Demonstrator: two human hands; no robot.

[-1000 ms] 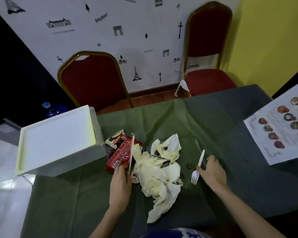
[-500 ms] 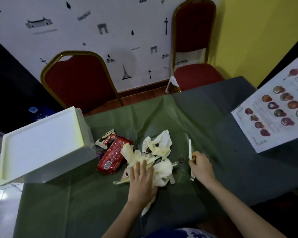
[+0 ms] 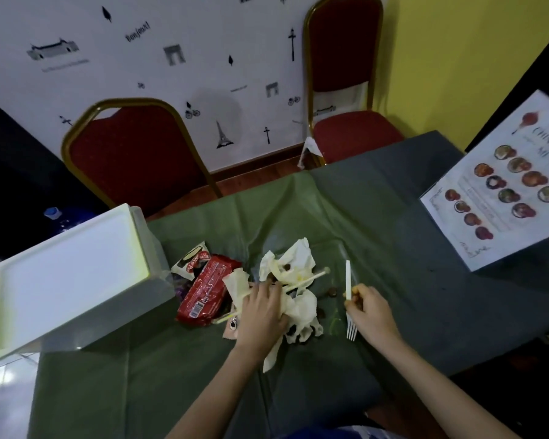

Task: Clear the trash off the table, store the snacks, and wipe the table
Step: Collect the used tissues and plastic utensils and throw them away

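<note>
At frame centre, the left hand (image 3: 260, 315) presses fingers-down on crumpled napkins (image 3: 293, 280); just right, the right hand (image 3: 373, 313) grips a white plastic fork (image 3: 348, 289).

The left hand (image 3: 262, 315) covers the middle of the crumpled paper (image 3: 293, 274) and part of a straw (image 3: 305, 280), the small wrapper (image 3: 230, 327) under it is mostly hidden, the menu (image 3: 501, 191) runs off the right edge, and the print on the red packet (image 3: 208, 291) is too blurred to read.
</note>
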